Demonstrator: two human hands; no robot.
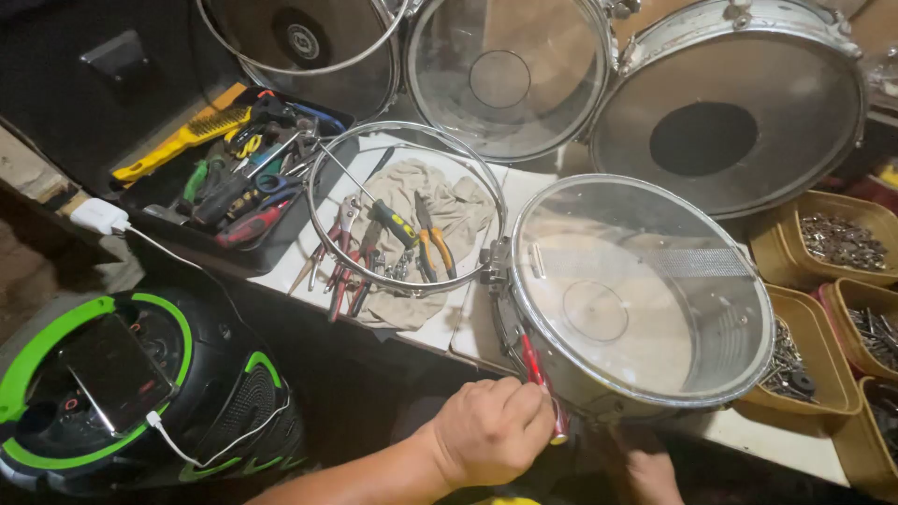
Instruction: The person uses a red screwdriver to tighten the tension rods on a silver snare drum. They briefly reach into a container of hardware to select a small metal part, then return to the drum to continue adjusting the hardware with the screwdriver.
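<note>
Left hand (493,432) closed around a red-handled tool (543,385) set against the near rim of the snare drum (639,290) on the table (463,323). Right hand (652,472) under the drum's near edge; grip cannot be told. Metal hoop (404,210) lies just left.

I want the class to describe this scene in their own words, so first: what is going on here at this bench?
A person is working on a snare drum at the bench edge. Their left hand grips a red-handled tool held against the drum's side near the rim. The right hand sits low under the drum, mostly hidden. Behind lie a loose metal hoop ringing pliers on a cloth, a black tray of hand tools, more drums and bins of hardware.
</note>
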